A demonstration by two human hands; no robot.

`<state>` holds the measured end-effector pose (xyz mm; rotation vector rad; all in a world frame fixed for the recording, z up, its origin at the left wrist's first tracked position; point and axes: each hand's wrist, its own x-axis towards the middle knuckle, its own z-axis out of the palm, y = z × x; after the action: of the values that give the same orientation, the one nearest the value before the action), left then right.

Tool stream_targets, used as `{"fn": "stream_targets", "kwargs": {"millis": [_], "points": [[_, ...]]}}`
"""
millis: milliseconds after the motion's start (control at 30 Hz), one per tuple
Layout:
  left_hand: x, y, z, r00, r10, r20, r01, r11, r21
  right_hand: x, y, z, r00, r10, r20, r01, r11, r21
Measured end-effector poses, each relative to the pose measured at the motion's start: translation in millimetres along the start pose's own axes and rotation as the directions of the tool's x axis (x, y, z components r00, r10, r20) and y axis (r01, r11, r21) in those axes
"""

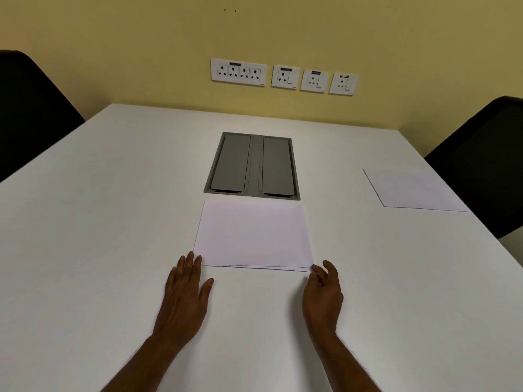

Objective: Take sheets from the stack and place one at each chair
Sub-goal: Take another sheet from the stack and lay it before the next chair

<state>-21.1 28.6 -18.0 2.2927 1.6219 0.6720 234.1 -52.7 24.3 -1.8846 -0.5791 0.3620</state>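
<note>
On the white table, just in front of the grey cable hatch, lay the stack, with the left hand flat and spread at its near left corner and the right hand loosely curled, fingertips at the near right corner, seemingly starting to lift the top sheet. One placed sheet already lay before the right chair. By my judgement the left chair, with no sheet before it, remained to be served.
</note>
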Motion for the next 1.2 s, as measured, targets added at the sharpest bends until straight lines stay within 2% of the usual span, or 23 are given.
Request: {"fn": "stream_targets", "kwargs": {"millis": [267,533,800,933,1067,1133,1200], "points": [[0,1,2,1.0,0.005,0.001,-0.005,0.996,0.094,4,2,12,0.995,0.062,-0.083,-0.061,0.998,0.019],[-1,0,3,1.0,-0.001,-0.005,0.001,0.993,0.114,7,-2,16,0.994,0.029,-0.109,-0.031,0.999,-0.013],[1,-1,7,1.0,-0.006,-0.009,0.007,0.995,0.101,12,-1,23,0.997,-0.005,-0.071,0.003,1.0,-0.031],[0,0,7,1.0,0.017,-0.015,-0.015,0.992,0.121,24,-7,26,0.997,0.03,-0.069,-0.031,0.999,-0.012],[0,-2,7,1.0,0.012,-0.027,-0.008,0.993,0.12,36,-22,28,0.998,0.063,-0.007,-0.064,0.994,-0.086],[0,-1,7,0.999,0.009,-0.037,-0.005,0.994,0.11,38,-31,29,0.994,0.108,0.007,-0.108,0.994,-0.027],[-1,0,6,0.999,-0.01,-0.046,0.012,0.998,0.058,37,-40,26,0.978,0.207,0.026,-0.209,0.967,0.145]]}}
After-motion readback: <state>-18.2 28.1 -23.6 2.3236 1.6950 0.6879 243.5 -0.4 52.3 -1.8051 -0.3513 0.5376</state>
